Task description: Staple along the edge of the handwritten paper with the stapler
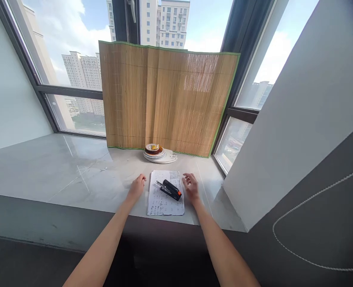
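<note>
A sheet of paper with handwriting (156, 203) lies near the front edge of the light stone sill. On it rests a black stapler-like object with an orange end (172, 189), its exact kind unclear. A slim pen (158, 184) with a clear, pale end pokes out on its left side. My left hand (137, 187) rests on the sill left of the paper, fingers curled in together and nothing seen in them. To the right of the paper is my right hand (191, 186), its fingers loosely bent and apart, holding nothing. Neither hand touches the black object.
Behind the paper sits a stack of plates (154, 154) with a small yellow item on top. A bamboo mat with green edging (164, 99) stands against the window. A slanted white wall (284, 119) closes in the right; a beaded cord (292, 253) hangs there.
</note>
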Demonstrator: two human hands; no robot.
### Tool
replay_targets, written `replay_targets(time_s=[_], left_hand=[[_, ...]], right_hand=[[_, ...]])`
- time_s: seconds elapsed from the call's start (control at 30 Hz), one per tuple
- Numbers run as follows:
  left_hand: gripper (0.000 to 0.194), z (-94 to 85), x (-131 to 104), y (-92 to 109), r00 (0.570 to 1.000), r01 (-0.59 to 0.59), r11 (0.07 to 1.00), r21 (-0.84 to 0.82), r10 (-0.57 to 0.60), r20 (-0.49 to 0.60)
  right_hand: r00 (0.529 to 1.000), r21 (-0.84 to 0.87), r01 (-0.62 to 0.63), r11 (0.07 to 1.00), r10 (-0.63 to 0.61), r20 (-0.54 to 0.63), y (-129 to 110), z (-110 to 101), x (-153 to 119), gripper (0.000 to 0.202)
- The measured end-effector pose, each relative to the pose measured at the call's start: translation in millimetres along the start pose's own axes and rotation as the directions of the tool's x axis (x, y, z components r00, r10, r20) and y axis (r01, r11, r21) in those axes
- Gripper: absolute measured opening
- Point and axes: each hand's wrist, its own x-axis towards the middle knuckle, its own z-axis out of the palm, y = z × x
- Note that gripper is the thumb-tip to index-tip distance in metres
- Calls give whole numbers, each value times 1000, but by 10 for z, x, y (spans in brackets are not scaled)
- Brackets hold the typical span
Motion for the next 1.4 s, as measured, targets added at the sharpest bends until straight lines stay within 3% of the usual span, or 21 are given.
replay_targets(time_s=[0.13, 0.27, 0.37, 0.53, 0.67, 0.8, 0.97, 1.23, 1.4], left_hand=[[16, 13, -59, 102, 999, -46, 992, -114, 44, -17], [23, 17, -37, 207, 993, -63, 997, -36, 59, -100], [28, -66, -176, 282, 993, -50, 999, -16, 48, -111], [27, -193, -703, 345, 976, -209, 977, -34, 211, 61], [32, -181, -899, 371, 967, -182, 982, 51, 170, 189], [21, -158, -835, 374, 981, -96, 987, 128, 72, 182], [17, -153, -811, 294, 996, 33, 994, 106, -41, 76], [21, -202, -653, 438, 997, -79, 995, -67, 81, 22], [21, -54, -379, 579, 999, -39, 957, -286, 30, -37]], right_hand=[[994, 136, 60, 989, -72, 86, -278, 63, -285, 26], [944, 41, 144, 989, -150, 294, -418, 82, -386, 23], [943, -28, 159, 987, -143, 299, -404, 84, -387, 24], [949, -73, 144, 987, -117, 294, -313, 98, -375, 26], [943, -81, 162, 984, -130, 305, -332, 89, -389, 26], [911, -99, 180, 979, -128, 391, -314, 111, -414, 38], [895, -141, 177, 974, -100, 436, -173, 155, -428, 46], [906, -116, 131, 985, -71, 417, -168, 116, -400, 44], [909, -102, 145, 984, -92, 407, -205, 100, -394, 42]])
